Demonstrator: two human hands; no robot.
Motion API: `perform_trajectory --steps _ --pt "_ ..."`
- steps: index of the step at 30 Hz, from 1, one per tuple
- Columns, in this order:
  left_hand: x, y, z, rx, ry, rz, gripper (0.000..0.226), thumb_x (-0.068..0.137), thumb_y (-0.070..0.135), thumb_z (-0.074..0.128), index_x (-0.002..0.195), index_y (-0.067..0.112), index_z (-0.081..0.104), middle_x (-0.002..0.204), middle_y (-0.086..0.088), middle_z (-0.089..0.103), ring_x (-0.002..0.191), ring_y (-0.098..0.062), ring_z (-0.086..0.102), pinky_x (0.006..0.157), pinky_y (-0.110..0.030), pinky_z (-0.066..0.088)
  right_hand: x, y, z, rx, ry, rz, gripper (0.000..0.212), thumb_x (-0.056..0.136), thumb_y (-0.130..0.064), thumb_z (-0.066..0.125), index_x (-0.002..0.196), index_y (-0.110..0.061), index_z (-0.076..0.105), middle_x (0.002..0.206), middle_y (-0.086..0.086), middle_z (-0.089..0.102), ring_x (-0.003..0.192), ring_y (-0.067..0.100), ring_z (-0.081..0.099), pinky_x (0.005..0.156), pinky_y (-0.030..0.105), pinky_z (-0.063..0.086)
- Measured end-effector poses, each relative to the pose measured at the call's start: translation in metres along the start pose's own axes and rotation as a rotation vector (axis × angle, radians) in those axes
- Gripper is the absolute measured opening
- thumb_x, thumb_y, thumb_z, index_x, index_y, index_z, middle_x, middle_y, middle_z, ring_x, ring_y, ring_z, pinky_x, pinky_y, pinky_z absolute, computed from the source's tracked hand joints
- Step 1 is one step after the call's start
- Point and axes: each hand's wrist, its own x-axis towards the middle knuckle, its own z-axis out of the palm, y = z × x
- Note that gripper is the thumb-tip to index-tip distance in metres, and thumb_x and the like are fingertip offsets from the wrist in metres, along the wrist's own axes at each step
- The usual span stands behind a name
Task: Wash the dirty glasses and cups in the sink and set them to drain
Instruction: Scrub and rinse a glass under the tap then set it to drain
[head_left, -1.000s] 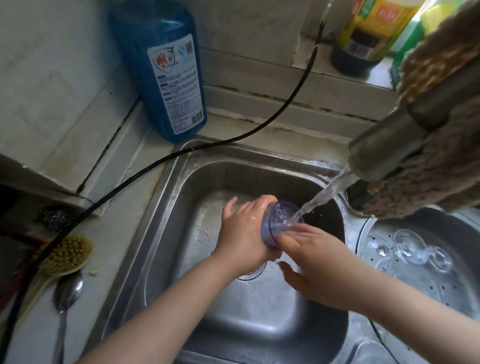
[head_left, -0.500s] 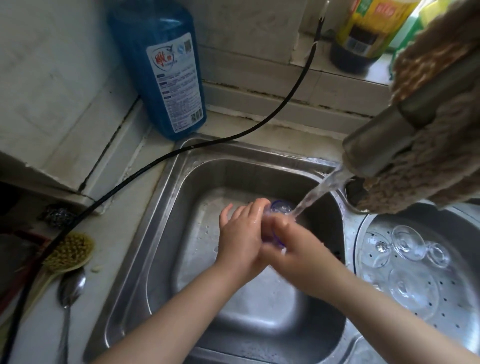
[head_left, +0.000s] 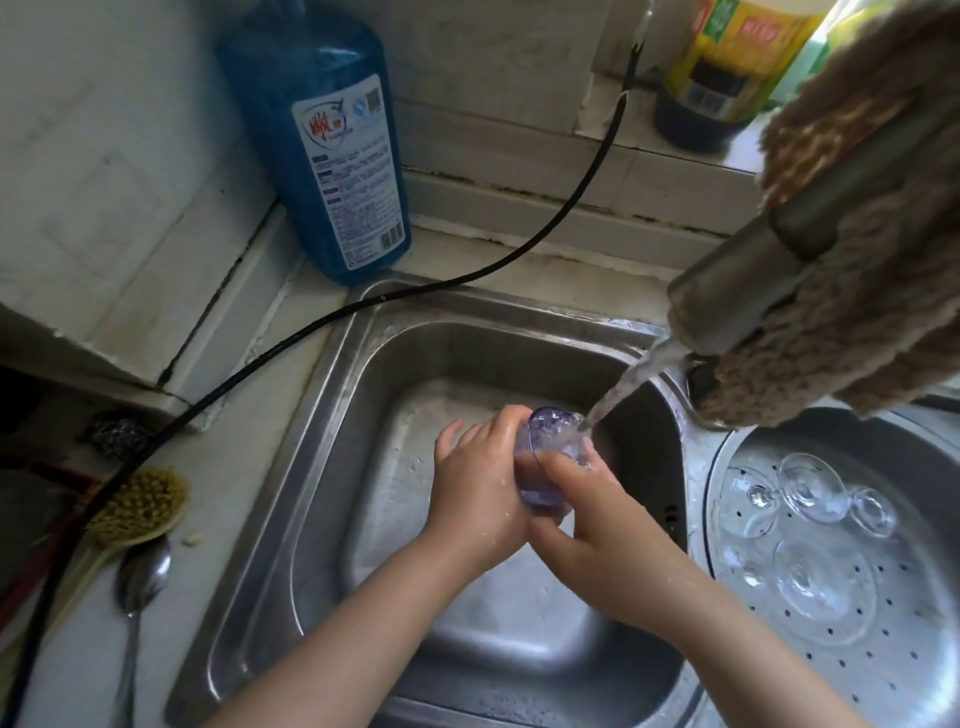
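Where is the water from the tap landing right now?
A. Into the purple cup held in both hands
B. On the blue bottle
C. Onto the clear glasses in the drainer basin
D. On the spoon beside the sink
A: the stream from the tap falls into the mouth of the purple cup, held by the left hand and right hand.
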Motion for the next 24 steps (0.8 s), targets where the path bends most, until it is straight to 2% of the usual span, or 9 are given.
perform_trajectory --steps 2,5,8,11,13,16,19,22,24 --pt "-0.002 0.004 -0.006 -0.008 -0.063 -0.031 0.081 0.052 0.068 0.036 0.125 0.033 0.042 0.107 0.014 0.066 0.108 -0.006 0.058 0.111 -0.029 0.020 0.000 0.004 -0.001 -0.054 0.068 -0.034 0.025 0.083 -0.032 0.048 0.088 -0.014 0.065 0.077 -0.010 0.064 0.083 0.011 0.055 0.092 0.026 0.040" --pt "-0.006 0.006 -0.017 -0.395 -0.248 -0.114 0.070 0.055 0.052 0.068 0.118 0.044 0.039 0.098 0.010 0.068 0.095 -0.011 0.066 0.091 -0.029 0.051 0.004 0.017 -0.007 -0.147 0.132 -0.138 0.036 0.088 -0.046 0.047 0.066 -0.019 0.055 0.058 -0.008 0.052 0.059 0.009 0.045 0.062 0.023 0.036" --pt "-0.012 0.002 -0.017 -0.812 -0.422 -0.194 0.070 0.058 0.032 0.082 0.120 0.033 0.048 0.112 -0.001 0.068 0.104 -0.020 0.067 0.095 -0.044 0.052 0.010 0.020 -0.011 0.279 0.173 -0.023 0.045 0.088 -0.044 0.057 0.057 -0.011 0.053 0.052 0.001 0.048 0.052 0.009 0.041 0.052 0.023 0.035" --pt "-0.018 0.005 -0.020 -1.078 -0.536 -0.360 0.067 0.060 0.040 0.077 0.121 0.021 0.058 0.111 -0.010 0.069 0.097 -0.026 0.068 0.080 -0.044 0.057 0.016 0.024 -0.007 0.629 0.277 0.169 0.042 0.094 -0.031 0.055 0.060 -0.006 0.057 0.058 0.005 0.054 0.059 0.013 0.050 0.060 0.027 0.043" --pt "-0.018 0.010 -0.019 -1.204 -0.532 -0.473 0.061 0.064 0.046 0.078 0.116 0.017 0.065 0.107 -0.012 0.070 0.091 -0.026 0.070 0.070 -0.038 0.057 0.019 0.030 0.005 0.781 0.334 0.335 0.038 0.096 -0.031 0.050 0.075 -0.002 0.063 0.073 0.011 0.064 0.071 0.019 0.060 0.069 0.032 0.051" --pt "-0.013 0.015 -0.013 -1.317 -0.449 -0.631 0.060 0.075 0.059 0.064 0.115 0.014 0.069 0.108 -0.011 0.071 0.094 -0.026 0.070 0.070 -0.036 0.057 0.014 0.030 0.032 0.693 0.404 0.360 0.033 0.100 -0.037 0.039 0.109 -0.015 0.062 0.102 0.000 0.069 0.100 0.016 0.064 0.086 0.032 0.054" --pt "-0.011 0.018 -0.009 -1.295 -0.410 -0.655 0.057 0.077 0.065 0.057 0.111 0.020 0.071 0.107 -0.009 0.072 0.095 -0.024 0.070 0.070 -0.033 0.056 0.000 0.024 0.047 0.465 0.435 0.292 0.064 0.089 -0.056 0.031 0.142 -0.021 0.037 0.144 -0.002 0.042 0.133 0.007 0.039 0.112 0.037 0.033" --pt "-0.013 0.018 -0.003 -1.178 -0.387 -0.584 0.050 0.078 0.066 0.050 0.097 0.028 0.076 0.093 -0.004 0.075 0.082 -0.016 0.071 0.064 -0.026 0.053 0.000 0.023 0.043 0.236 0.448 0.147 0.063 0.092 -0.049 0.032 0.147 -0.018 0.031 0.155 -0.005 0.023 0.143 0.003 0.016 0.119 0.028 0.015" --pt "-0.013 0.019 -0.001 -1.209 -0.373 -0.571 0.053 0.082 0.066 0.046 0.099 0.027 0.076 0.097 -0.006 0.075 0.084 -0.017 0.072 0.064 -0.026 0.052 0.011 0.019 0.035 0.291 0.378 0.169 0.059 0.096 -0.046 0.031 0.148 -0.019 0.029 0.157 -0.008 0.019 0.144 0.001 0.011 0.120 0.028 0.011"
